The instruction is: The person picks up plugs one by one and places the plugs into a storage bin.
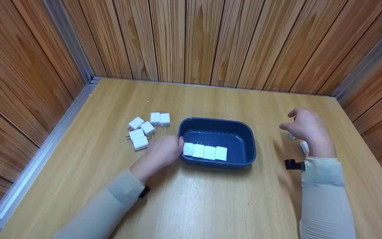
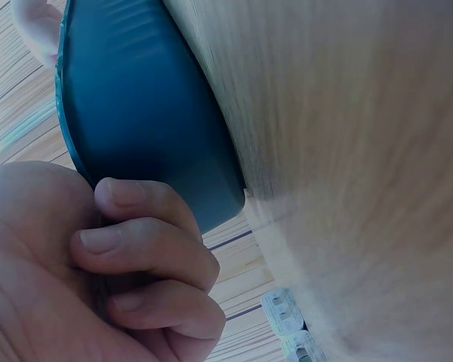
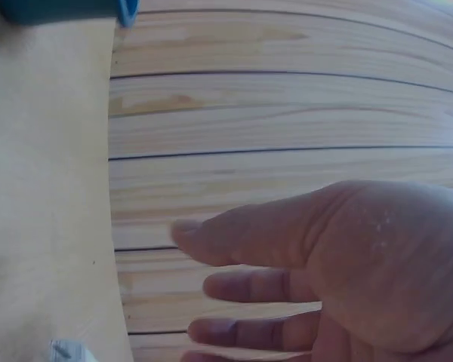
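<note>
Brown wood boards (image 1: 204, 39) stood behind the table (image 1: 211, 205). Between the table's left and right edges sat a blue box (image 1: 217, 165), with four white plugs (image 1: 210, 153) lined up inside along its near side. The left hand (image 1: 165, 149) pinched the box's left rim with curled fingers. Toward the table's right edge, the right hand (image 1: 307, 127) hung with loose, free fingers near more plugs (image 1: 304, 147). Six loose plugs (image 1: 140, 143) lay toward the left edge.

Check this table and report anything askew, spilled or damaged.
Nothing looks spilled or visibly damaged. The white plugs left of the blue bin look somewhat askew: they lie at mixed angles, while the four plugs inside it form a neat row.
</note>
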